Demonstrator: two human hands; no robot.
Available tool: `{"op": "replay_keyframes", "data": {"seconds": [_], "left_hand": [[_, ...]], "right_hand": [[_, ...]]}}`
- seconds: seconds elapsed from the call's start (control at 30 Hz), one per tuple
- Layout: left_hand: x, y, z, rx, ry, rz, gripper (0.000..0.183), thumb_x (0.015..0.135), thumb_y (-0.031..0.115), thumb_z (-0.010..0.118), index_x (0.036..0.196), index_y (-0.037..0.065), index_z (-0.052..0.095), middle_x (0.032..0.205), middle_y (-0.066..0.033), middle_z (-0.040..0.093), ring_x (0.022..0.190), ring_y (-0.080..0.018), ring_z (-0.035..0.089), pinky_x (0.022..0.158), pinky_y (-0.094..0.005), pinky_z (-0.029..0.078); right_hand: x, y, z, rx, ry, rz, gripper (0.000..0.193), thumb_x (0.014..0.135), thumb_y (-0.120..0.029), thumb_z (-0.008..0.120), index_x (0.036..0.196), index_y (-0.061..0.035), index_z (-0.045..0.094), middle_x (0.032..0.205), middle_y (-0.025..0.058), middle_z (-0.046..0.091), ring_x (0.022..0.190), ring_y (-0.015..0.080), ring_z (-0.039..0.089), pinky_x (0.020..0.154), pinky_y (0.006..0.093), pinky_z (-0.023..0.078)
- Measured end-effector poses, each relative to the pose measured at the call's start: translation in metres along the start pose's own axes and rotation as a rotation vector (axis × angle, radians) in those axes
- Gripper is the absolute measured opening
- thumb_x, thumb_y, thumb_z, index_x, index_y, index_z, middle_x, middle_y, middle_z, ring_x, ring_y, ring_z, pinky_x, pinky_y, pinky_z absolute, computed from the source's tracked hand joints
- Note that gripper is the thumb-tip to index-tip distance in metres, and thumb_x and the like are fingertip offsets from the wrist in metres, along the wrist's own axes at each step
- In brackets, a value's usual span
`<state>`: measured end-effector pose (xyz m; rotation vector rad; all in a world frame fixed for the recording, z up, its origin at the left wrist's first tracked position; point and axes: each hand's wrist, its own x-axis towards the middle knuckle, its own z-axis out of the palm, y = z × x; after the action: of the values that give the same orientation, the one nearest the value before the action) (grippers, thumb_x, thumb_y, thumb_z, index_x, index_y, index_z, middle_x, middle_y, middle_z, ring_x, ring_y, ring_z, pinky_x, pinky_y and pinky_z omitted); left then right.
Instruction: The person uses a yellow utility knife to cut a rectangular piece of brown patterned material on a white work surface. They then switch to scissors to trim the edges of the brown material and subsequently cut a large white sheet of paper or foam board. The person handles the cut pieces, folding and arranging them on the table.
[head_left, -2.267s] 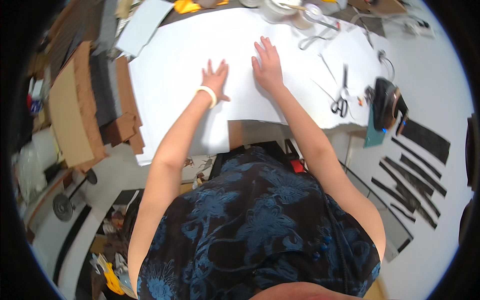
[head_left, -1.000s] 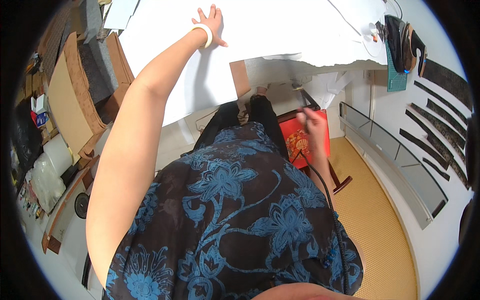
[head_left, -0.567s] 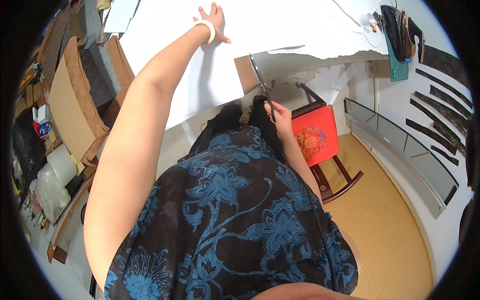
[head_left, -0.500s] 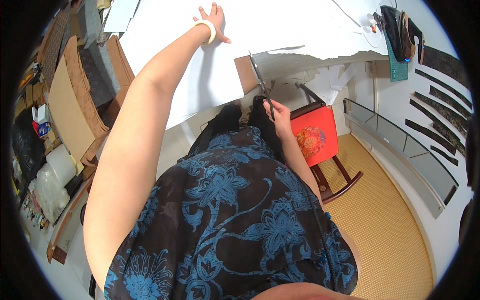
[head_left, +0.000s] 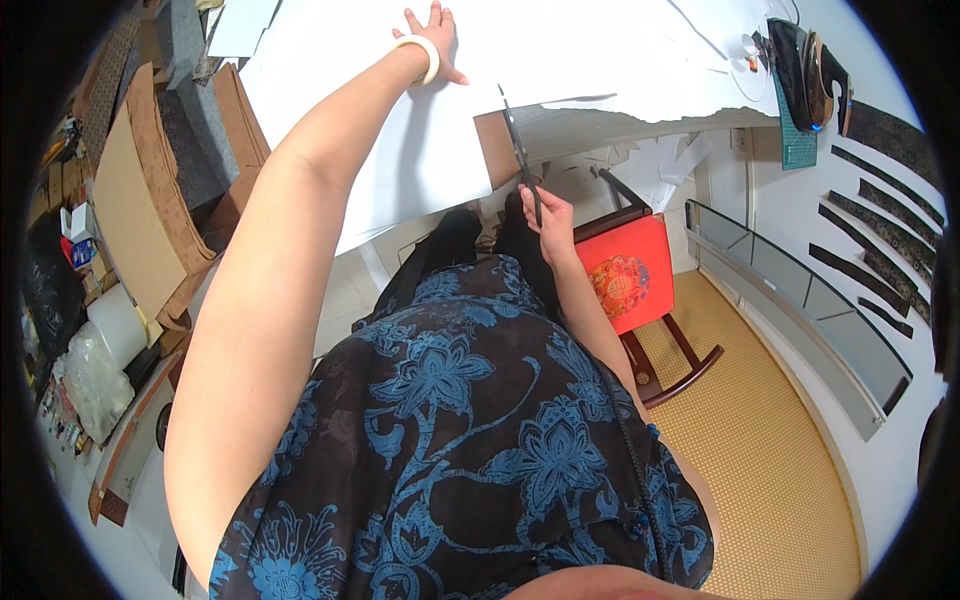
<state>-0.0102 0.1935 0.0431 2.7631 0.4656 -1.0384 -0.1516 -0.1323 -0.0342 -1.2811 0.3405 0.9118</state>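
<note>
A large sheet of white paper (head_left: pixel 400 180) lies over the table and hangs past its near edge. My left hand (head_left: pixel 436 42) rests on it with fingers spread, a cream bangle at the wrist. In my right hand (head_left: pixel 552 215), low beside the table edge, are long black scissors (head_left: pixel 514 135), seen nearly edge-on. Their tip points away from me, over the paper's right side. A brown board patch (head_left: pixel 496 150) shows between the paper and the blades.
To the right stands a dark wooden chair with a red seat (head_left: pixel 628 280). Cardboard pieces (head_left: pixel 150 200) and bags crowd the left. A green cutting mat (head_left: pixel 797 135) hangs off the table's right end. Dark strips (head_left: pixel 860 250) line the right wall.
The scissors' tip has moved slightly farther away over the table, and my right hand has risen a little with them. My left hand stays spread on the paper. The view has shifted slightly.
</note>
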Motion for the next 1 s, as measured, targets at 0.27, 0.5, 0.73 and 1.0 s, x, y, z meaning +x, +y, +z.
{"op": "replay_keyframes", "data": {"seconds": [0.27, 0.5, 0.73, 1.0], "left_hand": [[0.003, 0.001, 0.002, 0.011, 0.01, -0.006, 0.143, 0.068, 0.055, 0.088, 0.157, -0.009, -0.004, 0.166, -0.029, -0.003, 0.15, -0.0554, 0.0, 0.123, -0.0619, 0.015], [0.011, 0.003, 0.005, 0.011, 0.018, -0.005, 0.143, 0.067, 0.055, 0.088, 0.158, -0.007, -0.003, 0.167, -0.0277, -0.003, 0.15, -0.0554, 0.001, 0.122, -0.0646, 0.014], [0.056, -0.011, 0.058, 0.129, 0.224, -0.052, 0.145, 0.059, 0.058, 0.093, 0.163, 0.011, 0.003, 0.17, -0.0154, 0.0, 0.153, -0.0496, 0.001, 0.118, -0.0684, 0.021], [0.049, -0.006, 0.05, 0.154, 0.167, -0.046, 0.15, 0.057, 0.059, 0.094, 0.162, 0.008, 0.001, 0.169, -0.0191, -0.002, 0.152, -0.0512, -0.002, 0.117, -0.0688, 0.021]], "right_hand": [[0.001, 0.0, 0.002, -0.041, 0.048, -0.033, 0.022, 0.093, -0.025, 0.077, 0.103, -0.0052, 0.074, 0.072, -0.009, 0.055, 0.058, -0.0003, 0.042, 0.05, 0.0186, 0.027], [0.005, -0.001, 0.004, -0.027, 0.058, -0.021, 0.023, 0.092, -0.025, 0.078, 0.104, -0.0053, 0.075, 0.07, -0.0096, 0.054, 0.057, 0.0002, 0.042, 0.05, 0.0191, 0.028], [0.005, 0.001, 0.006, -0.029, 0.059, -0.009, 0.022, 0.092, -0.023, 0.078, 0.105, -0.0048, 0.075, 0.069, -0.0098, 0.053, 0.057, 0.0003, 0.042, 0.05, 0.0191, 0.028], [0.005, 0.003, 0.006, -0.016, 0.07, 0.002, 0.02, 0.093, -0.02, 0.077, 0.106, -0.0041, 0.074, 0.07, -0.0095, 0.053, 0.056, 0.0003, 0.043, 0.049, 0.019, 0.028]]}}
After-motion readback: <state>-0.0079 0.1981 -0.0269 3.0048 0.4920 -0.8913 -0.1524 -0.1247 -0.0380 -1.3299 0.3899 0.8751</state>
